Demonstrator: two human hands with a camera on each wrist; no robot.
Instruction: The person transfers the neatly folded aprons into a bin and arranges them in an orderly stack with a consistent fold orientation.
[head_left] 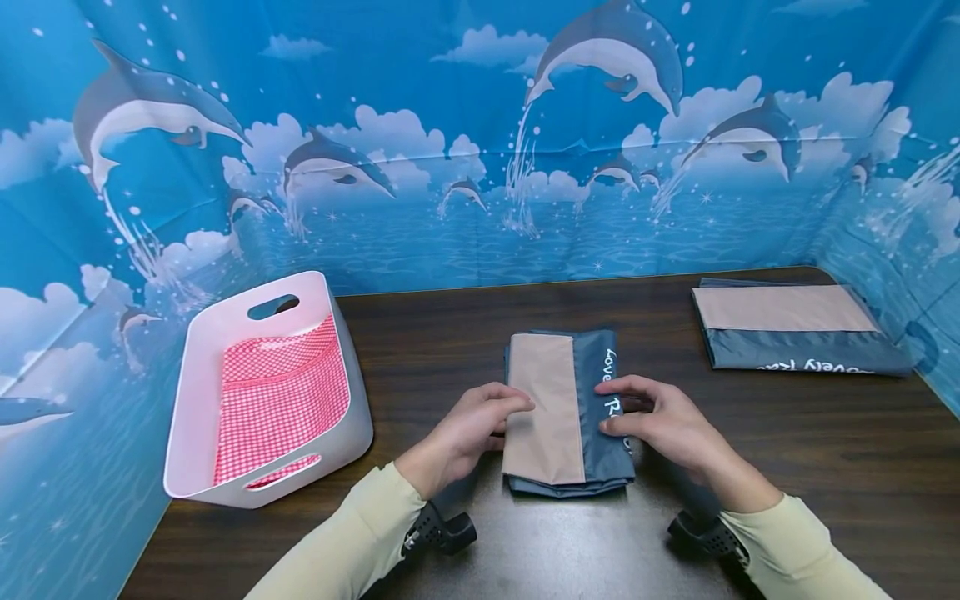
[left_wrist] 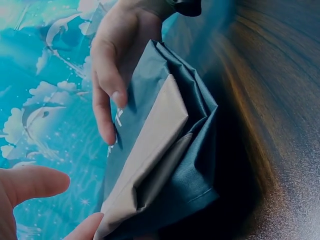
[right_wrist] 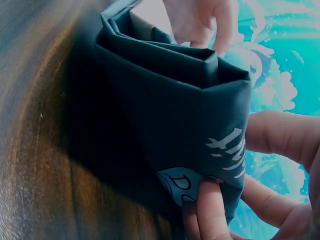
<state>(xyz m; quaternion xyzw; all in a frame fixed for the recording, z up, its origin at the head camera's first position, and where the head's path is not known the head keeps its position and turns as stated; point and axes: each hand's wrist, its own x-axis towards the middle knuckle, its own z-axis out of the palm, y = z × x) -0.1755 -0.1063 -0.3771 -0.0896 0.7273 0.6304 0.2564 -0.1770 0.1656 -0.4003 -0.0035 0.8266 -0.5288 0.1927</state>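
A folded fabric bundle [head_left: 545,408], dark blue-green with a broad beige panel and white lettering, stands out on the table between both hands. At its left edge, my left hand [head_left: 480,421] holds it, thumb over the beige panel and other fingers low at the side. My right hand [head_left: 660,421] grips the lettered right edge between thumb and fingers. Stacked folds of the bundle [left_wrist: 165,125] show at its near end in the left wrist view. A pale blue printed patch [right_wrist: 175,182] is visible beside the right fingers in the right wrist view.
To the left is a white plastic basket [head_left: 352,392] with handle slots, holding a red-and-white checked cloth [head_left: 285,392]. A similar folded bundle [head_left: 795,321] lies at the back right of the dark wooden table [head_left: 442,333]. A dolphin-print curtain [head_left: 420,233] encloses the table.
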